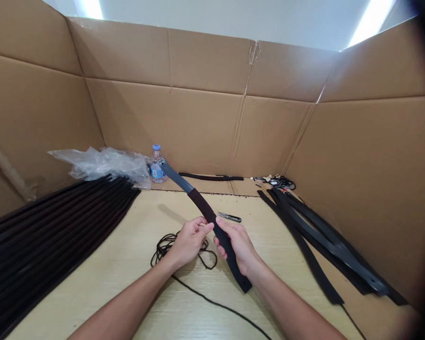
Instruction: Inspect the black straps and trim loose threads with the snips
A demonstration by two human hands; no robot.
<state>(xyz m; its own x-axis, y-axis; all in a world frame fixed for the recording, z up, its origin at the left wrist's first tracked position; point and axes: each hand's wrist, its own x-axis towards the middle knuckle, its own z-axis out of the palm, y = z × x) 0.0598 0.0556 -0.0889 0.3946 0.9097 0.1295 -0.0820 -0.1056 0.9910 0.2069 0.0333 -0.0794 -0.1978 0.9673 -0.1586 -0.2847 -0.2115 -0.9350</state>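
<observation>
A long curved strip [202,206] slants across the middle, held up above the table. Its far end is bare grey with a small hole, the middle is wound in dark brown cord, and the near part is covered in black. My right hand [235,243] is closed around the black part, thumb on top. At the edge of the winding, my left hand [189,241] pinches the strip between thumb and fingers; whether cord is also in that pinch is hidden. A loose coil of dark cord [159,248] lies beneath my left hand, one length trailing toward the front.
Thread snips [229,217] lie just beyond my hands. Many dark strips [56,241] fill the left side; several black strips [304,236] lie right. Behind are plastic bags [109,165], a water bottle [158,170], another strip [212,177] and small odds and ends [278,182]. Cardboard walls [205,127] enclose the table.
</observation>
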